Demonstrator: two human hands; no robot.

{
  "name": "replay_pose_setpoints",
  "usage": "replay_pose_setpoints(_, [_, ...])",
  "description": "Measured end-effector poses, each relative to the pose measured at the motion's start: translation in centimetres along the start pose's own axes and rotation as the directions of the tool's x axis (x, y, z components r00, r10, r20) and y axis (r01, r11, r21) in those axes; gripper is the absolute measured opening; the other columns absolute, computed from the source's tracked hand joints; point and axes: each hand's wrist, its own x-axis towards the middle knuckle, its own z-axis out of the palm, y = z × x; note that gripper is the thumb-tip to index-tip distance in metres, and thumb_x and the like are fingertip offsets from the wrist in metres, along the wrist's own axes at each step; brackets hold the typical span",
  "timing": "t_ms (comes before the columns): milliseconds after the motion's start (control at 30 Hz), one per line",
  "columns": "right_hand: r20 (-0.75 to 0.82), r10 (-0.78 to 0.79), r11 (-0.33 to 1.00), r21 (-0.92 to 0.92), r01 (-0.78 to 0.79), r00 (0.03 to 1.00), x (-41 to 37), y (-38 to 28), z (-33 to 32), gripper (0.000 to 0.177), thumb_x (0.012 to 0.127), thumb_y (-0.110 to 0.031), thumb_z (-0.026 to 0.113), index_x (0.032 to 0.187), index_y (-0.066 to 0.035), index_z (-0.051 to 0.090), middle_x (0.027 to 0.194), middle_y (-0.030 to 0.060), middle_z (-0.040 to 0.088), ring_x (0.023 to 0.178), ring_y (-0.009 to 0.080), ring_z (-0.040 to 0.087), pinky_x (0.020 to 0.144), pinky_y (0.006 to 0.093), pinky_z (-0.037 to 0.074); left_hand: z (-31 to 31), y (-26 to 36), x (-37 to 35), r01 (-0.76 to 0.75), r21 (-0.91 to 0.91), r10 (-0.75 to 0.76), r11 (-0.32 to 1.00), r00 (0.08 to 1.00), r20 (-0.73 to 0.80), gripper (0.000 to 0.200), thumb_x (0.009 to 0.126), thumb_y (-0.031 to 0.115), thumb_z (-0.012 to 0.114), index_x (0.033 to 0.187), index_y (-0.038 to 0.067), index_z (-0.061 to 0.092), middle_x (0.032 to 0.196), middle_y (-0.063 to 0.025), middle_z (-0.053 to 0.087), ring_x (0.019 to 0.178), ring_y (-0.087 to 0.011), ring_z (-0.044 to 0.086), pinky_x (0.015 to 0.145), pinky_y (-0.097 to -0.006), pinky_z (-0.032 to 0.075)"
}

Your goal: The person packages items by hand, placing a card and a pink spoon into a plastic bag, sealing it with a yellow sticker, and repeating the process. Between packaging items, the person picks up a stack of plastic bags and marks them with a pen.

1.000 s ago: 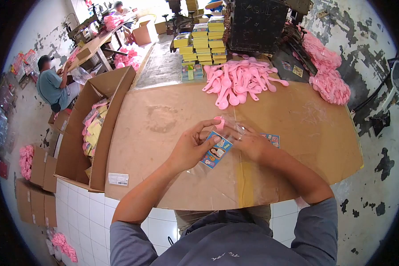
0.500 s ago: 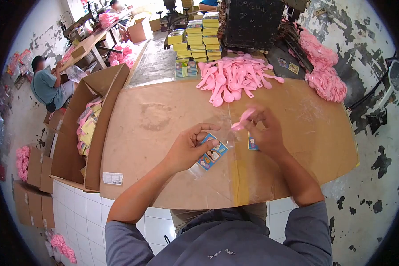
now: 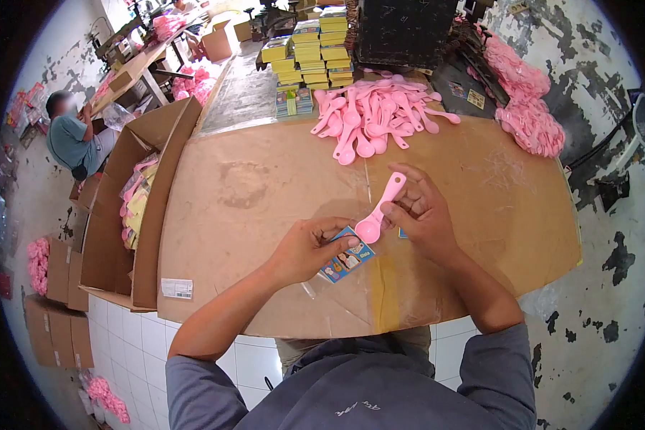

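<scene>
Head | left fingers (image 3: 339,249) pinch card (image 3: 346,265); right fingers (image 3: 399,216), pink spoon (image 3: 384,200) | spoon heap (image 3: 376,111) beyond, carton (image 3: 159,215) leftward

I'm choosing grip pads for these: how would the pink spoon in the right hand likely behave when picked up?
The pink spoon is probably light and fairly stiff: the right hand pinches it and it shows no sag. Its smooth-looking surface suggests it could be a bit slippery. The rounded bowl might make it rock when set down.
</scene>
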Motion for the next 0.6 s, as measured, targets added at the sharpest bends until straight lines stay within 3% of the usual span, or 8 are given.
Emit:
replay_pose_setpoints(67, [-0.022, -0.066, 0.998, 0.000, 0.066, 0.998, -0.1, 0.7, 0.4, 0.059, 0.095, 0.003, 0.066, 0.148, -0.005, 0.041, 0.103, 0.0081, 0.067, 0.088, 0.0134, 0.067, 0.075, 0.0276, 0.055, 0.1, 0.6, -0.2, 0.044, 0.033, -0.044, 0.998, 0.999, -0.002, 0.031, 0.101, 0.010, 0.067, 0.129, -0.002, 0.065, 0.103, -0.0055, 0.075, 0.088, -0.0060, 0.067, 0.074, -0.0229, 0.056])
replay_pose_setpoints(167, [-0.051, -0.082, 0.994, 0.072, 0.086, 0.995, -0.3, 0.7, 0.1, 0.058, 0.095, 0.006, 0.064, 0.147, -0.004, 0.042, 0.104, 0.0086, 0.066, 0.090, 0.0151, 0.067, 0.078, 0.0297, 0.056, 0.0, -0.2, 0.0, -0.029, -0.067, 0.029, 0.997, 1.000, -0.007, 0.031, 0.101, 0.009, 0.067, 0.129, -0.002, 0.065, 0.103, -0.0046, 0.075, 0.087, -0.0053, 0.066, 0.074, -0.0226, 0.056])
replay_pose_setpoints(267, [-0.066, -0.139, 0.989, 0.042, 0.142, 0.988, 0.2, -0.1, -0.7, 0.057, 0.095, 0.008, 0.063, 0.147, -0.004, 0.042, 0.103, 0.0083, 0.065, 0.091, 0.0162, 0.068, 0.078, 0.0310, 0.057, -0.2, 0.5, -0.2, -0.009, -0.001, 0.009, 1.000, 1.000, -0.009, 0.031, 0.101, 0.010, 0.067, 0.129, -0.003, 0.065, 0.102, -0.0048, 0.076, 0.087, -0.0055, 0.066, 0.073, -0.0230, 0.056])
replay_pose_setpoints(467, [-0.007, -0.033, 0.997, 0.071, 0.033, 0.999, -0.2, 0.6, 0.6, 0.055, 0.097, 0.006, 0.062, 0.147, -0.004, 0.042, 0.103, 0.0087, 0.066, 0.092, 0.0161, 0.067, 0.080, 0.0298, 0.057, -0.1, 0.0, 0.0, -0.002, -0.021, 0.002, 1.000, 0.999, -0.040, 0.030, 0.101, 0.011, 0.067, 0.127, -0.003, 0.066, 0.103, -0.0058, 0.076, 0.087, -0.0061, 0.067, 0.074, -0.0238, 0.056])
replay_pose_setpoints(600, [-0.021, -0.016, 1.000, 0.019, 0.016, 1.000, -0.7, 1.1, 1.4, 0.050, 0.098, 0.004, 0.062, 0.145, -0.004, 0.047, 0.109, 0.0090, 0.067, 0.100, 0.0155, 0.066, 0.090, 0.0303, 0.054, -0.2, 0.0, 0.0, -0.022, -0.042, 0.022, 0.999, 1.000, -0.012, 0.029, 0.102, 0.013, 0.066, 0.126, -0.003, 0.066, 0.102, -0.0057, 0.075, 0.086, -0.0064, 0.067, 0.074, -0.0242, 0.056])
